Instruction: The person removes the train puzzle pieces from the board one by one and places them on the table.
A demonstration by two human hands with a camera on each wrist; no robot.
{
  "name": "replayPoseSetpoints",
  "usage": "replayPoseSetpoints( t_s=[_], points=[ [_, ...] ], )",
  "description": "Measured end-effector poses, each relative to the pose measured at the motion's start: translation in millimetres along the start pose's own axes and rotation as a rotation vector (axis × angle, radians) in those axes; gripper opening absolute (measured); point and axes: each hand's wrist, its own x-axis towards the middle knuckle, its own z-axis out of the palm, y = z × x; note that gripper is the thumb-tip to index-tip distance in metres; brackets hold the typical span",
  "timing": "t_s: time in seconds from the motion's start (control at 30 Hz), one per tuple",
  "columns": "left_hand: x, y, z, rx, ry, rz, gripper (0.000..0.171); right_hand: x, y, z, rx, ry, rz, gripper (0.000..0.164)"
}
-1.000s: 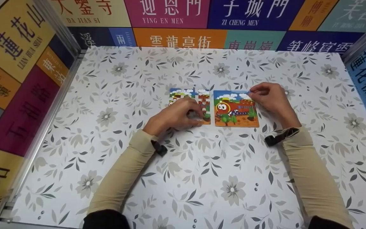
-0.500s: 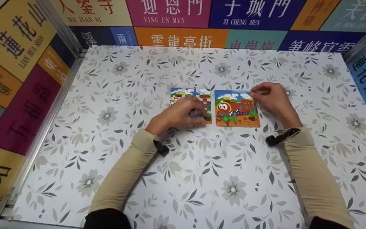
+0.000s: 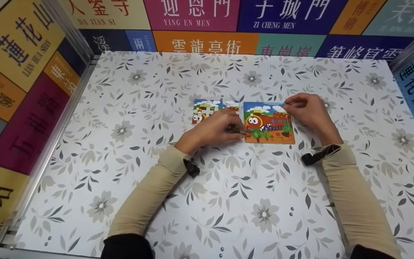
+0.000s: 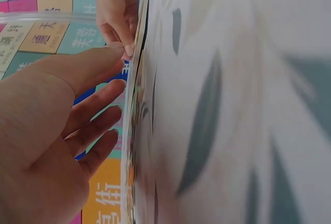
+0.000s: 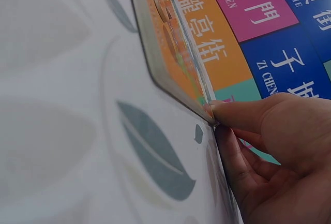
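Note:
Two square train pictures lie side by side on the table. The left one, a jigsaw puzzle [image 3: 198, 117] with white shapes breaking up its picture, is partly hidden under my left hand [image 3: 215, 126]. That hand's fingertips reach the left edge of the other square, a train picture board [image 3: 270, 124]. In the left wrist view my left hand [image 4: 57, 115] has its fingers loosely bent and apart, with nothing visibly held. My right hand [image 3: 309, 110] pinches the board's upper right corner. In the right wrist view the thumb [image 5: 243, 114] sits on that corner, index finger against the edge.
A white table [image 3: 156, 201] with a grey leaf and flower print lies under both hands. Colourful panels with large characters [image 3: 207, 43] stand along its back and sides. A black strap [image 3: 192, 168] with a small device sits on each wrist.
My left hand has slid right across the jigsaw to the board's left edge, uncovering more of the jigsaw's left part. The right hand stays at the board's corner.

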Motion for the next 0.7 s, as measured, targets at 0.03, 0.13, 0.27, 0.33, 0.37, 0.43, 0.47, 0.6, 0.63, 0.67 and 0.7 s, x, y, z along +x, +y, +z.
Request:
replayPoseSetpoints(
  t_s=[0.03, 0.13, 0.27, 0.33, 0.37, 0.43, 0.47, 0.6, 0.63, 0.67, 0.7],
  points=[
    [1.8, 1.9, 0.6, 0.007, -0.006, -0.004, 0.021, 0, 0, 0, 0.003, 0.001, -0.003, 0.036],
    [8.1, 7.4, 2.6, 0.013, -0.026, -0.032, 0.024, -1, 1, 0, 0.005, 0.008, -0.015, 0.036],
    [16.1, 10.9, 7.1, 0.006, -0.048, -0.026, 0.028, -2, 2, 1, 0.0, 0.013, -0.021, 0.036],
    [19.4, 11.4, 9.6, -0.002, -0.048, -0.002, 0.028, -1, 2, 1, 0.001, 0.01, -0.02, 0.036],
    [20.8, 11.6, 10.9, -0.009, -0.048, 0.005, 0.028, -1, 2, 1, 0.001, 0.009, -0.02, 0.036],
    [23.3, 12.0, 13.1, -0.017, -0.048, 0.012, 0.028, -1, 2, 1, 0.002, 0.009, -0.022, 0.036],
    [24.4, 12.5, 14.1, -0.019, -0.047, 0.013, 0.028, -1, 2, 1, 0.001, 0.01, -0.022, 0.036],
    [29.4, 15.4, 16.9, -0.005, -0.054, 0.003, 0.028, -1, 1, 2, 0.005, 0.014, -0.018, 0.035],
    [31.1, 16.6, 17.8, 0.002, -0.059, -0.004, 0.029, -1, 1, 2, 0.006, 0.015, -0.014, 0.034],
    [32.5, 17.9, 18.7, 0.009, -0.065, -0.014, 0.031, -1, 1, 2, 0.007, 0.015, -0.01, 0.034],
    [34.2, 19.0, 19.7, 0.017, -0.074, -0.029, 0.032, -1, 1, 2, 0.011, 0.013, -0.006, 0.035]
  ],
)
